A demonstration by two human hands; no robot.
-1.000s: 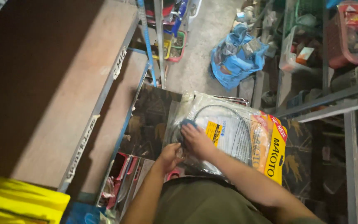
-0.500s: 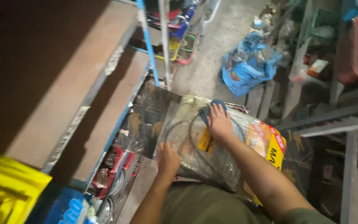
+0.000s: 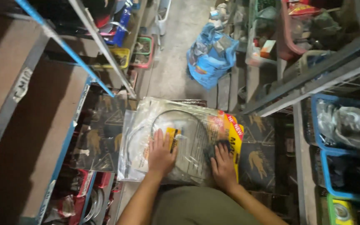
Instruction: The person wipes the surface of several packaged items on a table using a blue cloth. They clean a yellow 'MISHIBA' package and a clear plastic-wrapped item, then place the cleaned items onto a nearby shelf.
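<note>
Pressing flat | left hand (image 3: 161, 153) and right hand (image 3: 223, 164) atop cable packet (image 3: 188, 141) | grips apart

Cable packs (image 3: 188, 141): clear glossy plastic, crinkled, yellow paper labels.
Floor (image 3: 176, 62) beyond packs: matt rough concrete.
Bag (image 3: 211, 54) beyond packs: shiny blue plastic.

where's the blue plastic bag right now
In the head view the blue plastic bag lies on the concrete floor of the aisle, upper centre, beyond the clear cable packet that both hands press on, and beside the cluttered right-hand shelves.
</note>
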